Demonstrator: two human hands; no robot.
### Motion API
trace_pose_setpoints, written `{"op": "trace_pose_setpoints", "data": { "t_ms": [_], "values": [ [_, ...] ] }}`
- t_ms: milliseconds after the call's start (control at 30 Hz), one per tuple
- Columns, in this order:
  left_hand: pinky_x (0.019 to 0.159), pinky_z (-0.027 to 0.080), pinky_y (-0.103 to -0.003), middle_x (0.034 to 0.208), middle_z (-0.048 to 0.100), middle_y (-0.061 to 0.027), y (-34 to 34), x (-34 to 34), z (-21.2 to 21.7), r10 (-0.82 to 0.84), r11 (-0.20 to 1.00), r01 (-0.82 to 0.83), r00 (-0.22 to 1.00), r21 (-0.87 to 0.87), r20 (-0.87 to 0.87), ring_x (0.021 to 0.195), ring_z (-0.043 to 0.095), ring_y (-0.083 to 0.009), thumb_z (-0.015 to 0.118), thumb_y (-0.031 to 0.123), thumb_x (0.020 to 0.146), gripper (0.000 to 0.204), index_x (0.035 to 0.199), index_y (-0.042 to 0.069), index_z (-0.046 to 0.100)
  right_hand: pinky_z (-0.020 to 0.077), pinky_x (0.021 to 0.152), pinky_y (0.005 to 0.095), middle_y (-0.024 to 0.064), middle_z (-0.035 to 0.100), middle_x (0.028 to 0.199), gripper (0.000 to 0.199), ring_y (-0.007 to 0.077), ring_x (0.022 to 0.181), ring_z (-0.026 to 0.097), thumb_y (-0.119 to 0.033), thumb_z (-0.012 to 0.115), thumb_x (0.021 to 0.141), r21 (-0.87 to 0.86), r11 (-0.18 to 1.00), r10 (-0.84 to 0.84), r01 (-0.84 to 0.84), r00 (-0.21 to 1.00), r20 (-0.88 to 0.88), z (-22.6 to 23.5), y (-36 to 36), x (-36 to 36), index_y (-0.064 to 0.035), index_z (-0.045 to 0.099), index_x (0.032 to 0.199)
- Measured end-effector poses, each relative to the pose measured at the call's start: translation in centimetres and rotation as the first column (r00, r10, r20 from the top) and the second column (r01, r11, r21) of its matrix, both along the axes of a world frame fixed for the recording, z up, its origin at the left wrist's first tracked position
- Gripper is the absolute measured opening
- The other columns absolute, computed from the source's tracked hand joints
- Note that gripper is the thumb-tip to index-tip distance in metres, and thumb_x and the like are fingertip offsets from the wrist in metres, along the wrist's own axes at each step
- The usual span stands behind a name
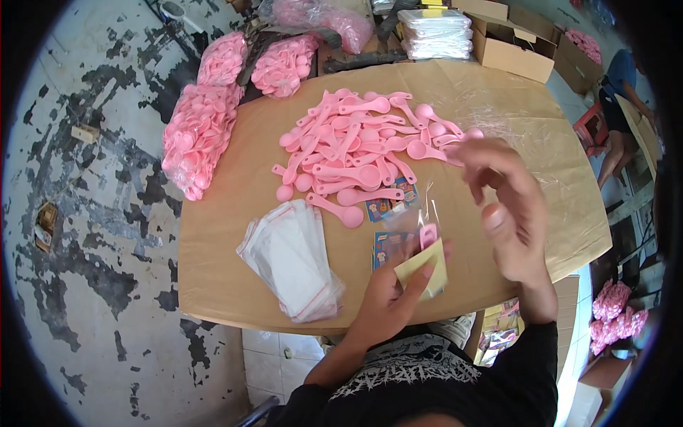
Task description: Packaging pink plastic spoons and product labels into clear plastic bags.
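My left hand [388, 295] grips a small clear plastic bag [407, 219] near the table's front edge. A pale yellow card [425, 270] lies under my left thumb, and the end of a pink spoon handle [427, 235] shows above it. My right hand [509, 206] is raised to the right, its curved fingers apart from the thumb and nothing visible between them. Beyond both hands lies a heap of pink plastic spoons [348, 146]. Blue printed cards [382, 248] rest beside my left hand, partly hidden by the bag.
Flat clear bags [284, 260] are stacked at the left on the brown-covered table [213, 263]. Bagged pink spoons [203, 132] line the far left edge. Thin clear strips [491, 128] litter the far right. Behind are wrapped packs [435, 34] and a cardboard box [514, 53]. Another person sits far right.
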State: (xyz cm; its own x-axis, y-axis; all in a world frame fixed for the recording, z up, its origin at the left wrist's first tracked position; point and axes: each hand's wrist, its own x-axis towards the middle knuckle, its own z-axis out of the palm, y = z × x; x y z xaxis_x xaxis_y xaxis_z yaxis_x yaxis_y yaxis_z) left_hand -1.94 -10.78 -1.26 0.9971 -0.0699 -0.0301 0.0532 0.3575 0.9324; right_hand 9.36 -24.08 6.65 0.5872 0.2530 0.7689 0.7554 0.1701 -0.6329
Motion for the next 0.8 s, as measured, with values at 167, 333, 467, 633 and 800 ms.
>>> {"op": "trace_pose_setpoints", "data": {
  "t_ms": [167,333,467,633,800],
  "values": [
    [0.1,0.042,-0.03,0.133,0.054,-0.0134,0.7,-0.5,-0.8,-0.065,0.99,0.056,0.995,0.131,0.072,0.121,0.052,-0.0186,0.044,0.01,0.101,0.041,0.14,-0.003,0.037,0.0465,0.06,0.0246,0.0043,0.07,0.084,0.019,0.0066,0.073,0.061,-0.003,0.072,0.083,-0.331,0.871,0.239,-0.363,0.901,-0.362,-2.7,-0.6,1.6,-0.0002,0.067,0.102],
    [0.092,0.048,-0.027,0.123,0.058,-0.0142,1.0,1.1,-0.2,0.186,0.981,-0.19,0.977,0.034,0.106,0.112,0.06,-0.0194,0.039,0.013,0.104,0.037,0.136,-0.005,0.04,0.0498,0.064,0.0274,0.0073,0.07,0.085,0.018,0.0146,0.076,0.065,-0.004,0.071,0.082,-0.481,0.826,0.14,-0.295,0.933,-0.331,-2.5,-0.5,1.3,-0.0028,0.069,0.099],
    [0.076,0.056,-0.028,0.121,0.057,-0.0126,1.2,1.9,-0.2,0.27,0.942,-0.291,0.953,0.165,0.138,0.097,0.066,-0.0195,0.039,0.017,0.104,0.038,0.136,-0.005,0.04,0.0518,0.077,0.0341,0.0053,0.066,0.088,0.019,0.025,0.093,0.063,-0.011,0.073,0.076,-0.505,0.833,-0.043,0.227,0.936,0.349,-3.1,0.2,1.6,-0.0074,0.071,0.094],
    [0.073,0.052,-0.022,0.099,0.066,-0.0096,1.1,1.6,-0.1,0.361,0.897,-0.385,0.922,0.217,0.142,0.091,0.068,-0.0151,0.039,0.01,0.103,0.036,0.134,-0.006,0.045,0.0503,0.084,0.037,0.0031,0.064,0.089,0.021,0.0234,0.095,0.059,-0.018,0.075,0.071,-0.515,0.821,-0.021,0.247,0.914,0.405,-4.8,1.2,1.5,-0.0101,0.072,0.09],
    [0.057,0.045,-0.024,0.078,0.063,-0.012,2.2,1.0,-0.2,0.296,0.772,-0.358,0.934,0.526,0.2,0.064,0.058,-0.0085,0.046,0.004,0.098,0.036,0.131,-0.009,0.049,0.0509,0.072,0.0345,0.0027,0.066,0.086,0.024,0.0215,0.083,0.06,-0.016,0.076,0.072,-0.491,0.822,-0.002,0.287,0.865,0.502,-4.6,1.7,1.7,-0.009,0.073,0.094]
  ]
}}
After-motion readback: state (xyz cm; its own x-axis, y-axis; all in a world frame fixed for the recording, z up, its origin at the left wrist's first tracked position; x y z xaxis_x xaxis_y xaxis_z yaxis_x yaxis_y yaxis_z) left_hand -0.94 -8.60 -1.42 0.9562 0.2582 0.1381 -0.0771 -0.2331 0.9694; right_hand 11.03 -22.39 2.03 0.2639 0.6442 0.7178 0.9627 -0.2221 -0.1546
